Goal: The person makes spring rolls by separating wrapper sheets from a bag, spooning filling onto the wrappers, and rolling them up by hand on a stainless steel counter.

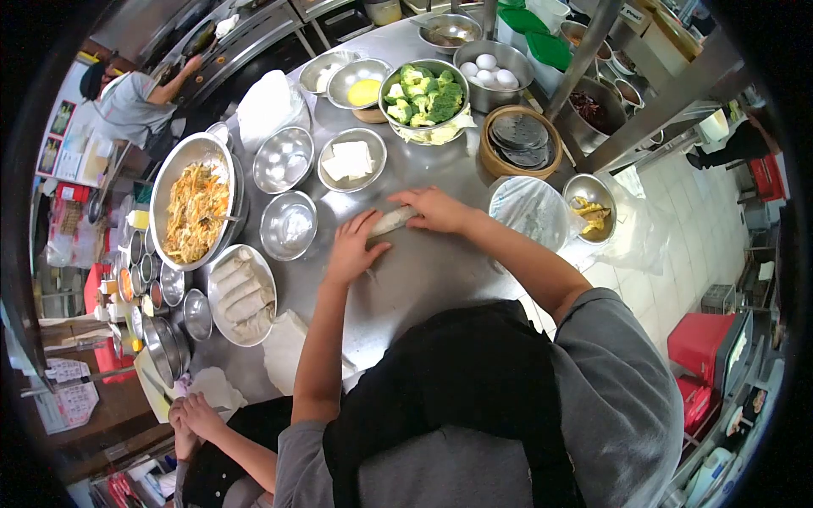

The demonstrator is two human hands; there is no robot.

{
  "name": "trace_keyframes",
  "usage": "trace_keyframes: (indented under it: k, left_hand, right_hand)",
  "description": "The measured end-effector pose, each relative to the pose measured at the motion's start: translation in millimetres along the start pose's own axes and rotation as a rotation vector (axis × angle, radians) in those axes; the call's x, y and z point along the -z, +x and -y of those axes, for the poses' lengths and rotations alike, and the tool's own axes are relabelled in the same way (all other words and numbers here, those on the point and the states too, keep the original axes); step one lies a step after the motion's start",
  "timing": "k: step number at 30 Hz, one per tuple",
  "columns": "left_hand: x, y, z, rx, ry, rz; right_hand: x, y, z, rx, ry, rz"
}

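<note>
A pale rolled spring roll (392, 222) lies on the steel table, with one of my hands at each end. My left hand (351, 247) grips its left end, fingers on the far side and thumb toward me. Over the right end, my right hand (434, 209) curls its fingers and covers that tip. To the left, an oval plate (269, 315) carries several finished rolls (241, 292). Flat wrapper sheets (286, 351) lie near my left forearm. A big bowl of shredded filling (197, 212) stands farther left. Beyond my hands is a bowl with a white block (349, 161).
Steel bowls (288, 224), broccoli (423, 95), eggs (486, 72) and a bamboo steamer (555, 148) line the far side. A plastic-covered container (533, 212) stands right of my arm. A co-worker's hands (196, 415) are at lower left; another person (135, 106) stands at the stove.
</note>
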State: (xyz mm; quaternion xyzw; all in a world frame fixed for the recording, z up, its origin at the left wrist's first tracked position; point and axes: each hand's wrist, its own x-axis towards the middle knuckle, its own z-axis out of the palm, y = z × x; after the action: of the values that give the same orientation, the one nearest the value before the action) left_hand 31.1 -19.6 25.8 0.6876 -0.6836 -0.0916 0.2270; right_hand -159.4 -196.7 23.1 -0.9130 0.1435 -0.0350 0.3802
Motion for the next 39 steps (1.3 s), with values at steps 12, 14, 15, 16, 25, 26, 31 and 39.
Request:
trace_keyframes:
  k: [12,14,15,16,25,26,31,39]
  left_hand:
    - [-20.9,27.2,-22.4,0.058,0.053,0.066]
    - [-18.7,21.7,-23.8,0.098,0.034,0.023]
    - [-18.0,14.7,-26.2,0.133,0.013,-0.004]
    - [-15.7,7.8,-27.8,0.164,-0.008,-0.03]
    - [120.4,-73.8,22.1,0.245,0.028,-0.186]
    - [143.6,-82.5,30.8,0.274,0.088,-0.184]
    - [225.9,-117.5,94.5,0.426,0.042,-0.148]
    - [233.0,-150.9,171.4,0.598,0.178,-0.045]
  right_hand:
    - [4.0,-21.2,11.9,-0.005,-0.037,-0.303]
    - [7.1,-26.0,16.8,0.013,0.005,-0.351]
    - [8.2,-28.8,19.6,0.017,0.027,-0.377]
    - [10.2,-31.0,23.2,0.014,0.043,-0.373]
    - [10.6,-39.1,40.1,-0.004,0.137,-0.323]
    - [10.7,-38.3,41.3,0.009,0.141,-0.322]
    - [5.6,-33.6,40.6,0.067,0.123,-0.315]
    - [6.0,-36.7,37.8,0.056,0.16,-0.321]
